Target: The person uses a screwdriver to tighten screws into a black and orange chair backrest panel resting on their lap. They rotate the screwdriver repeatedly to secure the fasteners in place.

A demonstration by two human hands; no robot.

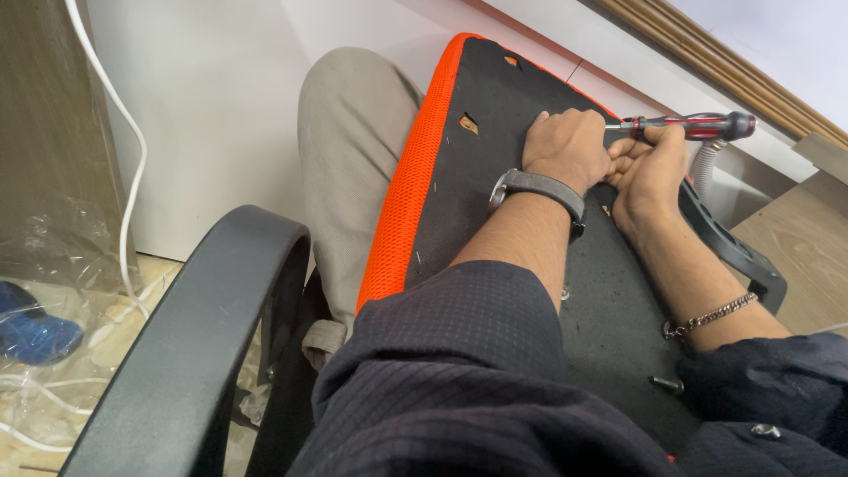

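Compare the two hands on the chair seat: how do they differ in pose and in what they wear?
The right hand grips the red-and-black screwdriver; the left hand is fisted at its tip. The left wrist wears a grey watch, the right a chain bracelet. Both rest on the black seat underside.

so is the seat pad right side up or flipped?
Flipped. The seat pad shows its black underside with holes and bolts, the orange mesh wrapping only its edge. Both hands, left and right, work a screwdriver on it.
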